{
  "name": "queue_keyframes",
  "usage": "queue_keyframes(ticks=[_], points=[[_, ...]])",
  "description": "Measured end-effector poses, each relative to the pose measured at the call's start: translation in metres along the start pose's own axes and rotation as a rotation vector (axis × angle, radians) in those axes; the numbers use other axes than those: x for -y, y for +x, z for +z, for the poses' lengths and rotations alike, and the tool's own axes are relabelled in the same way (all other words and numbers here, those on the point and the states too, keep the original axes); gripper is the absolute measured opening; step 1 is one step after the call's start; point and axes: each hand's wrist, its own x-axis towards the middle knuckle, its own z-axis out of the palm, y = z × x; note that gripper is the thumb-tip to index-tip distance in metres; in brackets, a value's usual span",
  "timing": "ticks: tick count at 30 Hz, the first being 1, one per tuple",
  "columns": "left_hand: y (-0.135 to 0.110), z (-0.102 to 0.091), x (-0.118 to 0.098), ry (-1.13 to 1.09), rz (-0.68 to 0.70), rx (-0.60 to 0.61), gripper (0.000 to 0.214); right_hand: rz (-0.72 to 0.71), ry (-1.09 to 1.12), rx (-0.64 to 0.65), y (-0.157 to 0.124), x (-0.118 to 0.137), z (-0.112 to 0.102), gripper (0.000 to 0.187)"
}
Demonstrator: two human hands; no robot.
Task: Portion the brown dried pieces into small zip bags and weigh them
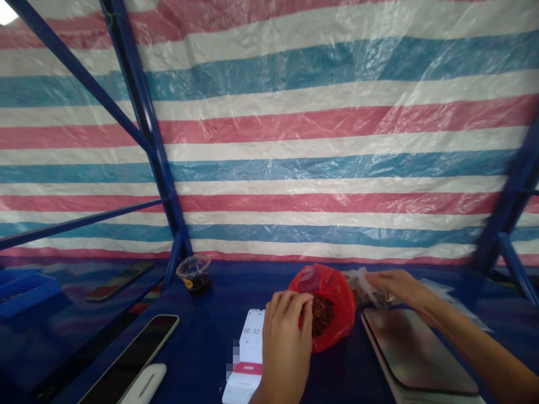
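Nearest the camera: left hand [286, 331], extended from the near edge to the left lip of a red plastic bag [343, 314]. Located just right of centre on blue tabletop [337, 376], mouth turned toward the near side, presumably to keep the brown dried contents [323, 317] in view and reach. On the left, narrow grip, thumb and fingertips drawn together; whether closed on plastic, on contents or merely resting there, cannot tell. Just beyond, to the right: right hand [398, 283] at the gathered top of a clear bag [381, 297]. Narrow grip there too, seemingly pinched on loose plastic, likely because easiest to catch. Nearer, left of the right forearm: flat silver-topped device [425, 350], possibly a scale, set close to both bags, probably for convenience. Left of the left hand and partly covered by it: lit phone [246, 359], face up, counter digits presumably angled for reading at a glance. Farther left: dark-screened phone [135, 353] beside a white rounded object [145, 387], purpose unclear. Toward the far left: clear cup [196, 275] of dark liquid, upright, apparently kept well apart against spills. At far right: flat clear sleeves [457, 306]. At rear: striped sheeting [337, 140] behind blue metal frame [158, 163], probably hung as a screen.
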Motion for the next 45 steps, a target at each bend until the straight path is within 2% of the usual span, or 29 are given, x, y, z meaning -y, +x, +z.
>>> queue_keyframes(ticks=[2,4,8,11,15,21,29,37,41,45], points=[[0.000,-0.001,-0.002,-0.077,-0.037,0.008,0.021,0.056,0.092,0.053,-0.008,0.022,-0.002,0.039],[0.001,0.000,-0.005,-0.208,-0.094,0.045,0.021,0.047,0.145,0.136,-0.019,0.049,-0.002,0.040],[0.003,0.006,-0.019,-0.564,-0.280,0.143,0.023,-0.143,0.203,0.263,-0.053,0.093,0.016,0.033],[0.008,0.009,-0.027,-0.803,-0.395,0.178,0.036,-0.265,0.146,0.295,-0.078,0.106,0.036,0.023],[0.013,0.009,-0.028,-0.900,-0.447,0.189,0.042,-0.230,0.206,0.344,-0.083,0.099,0.050,0.021],[0.013,0.012,-0.015,-0.896,-0.458,0.194,0.036,-0.125,0.288,0.390,-0.073,0.085,0.051,0.019],[0.014,0.014,-0.009,-0.834,-0.471,0.155,0.028,-0.199,0.281,0.432,-0.078,0.088,0.052,0.020],[0.011,0.011,-0.006,-0.690,-0.393,0.204,0.030,-0.133,0.354,0.475,-0.078,0.084,0.054,0.025],[0.013,0.007,-0.011,-0.644,-0.350,0.222,0.030,-0.137,0.350,0.461,-0.079,0.084,0.056,0.025],[0.015,0.008,-0.018,-0.573,-0.376,0.197,0.025,-0.174,0.257,0.340,-0.085,0.086,0.064,0.023]])
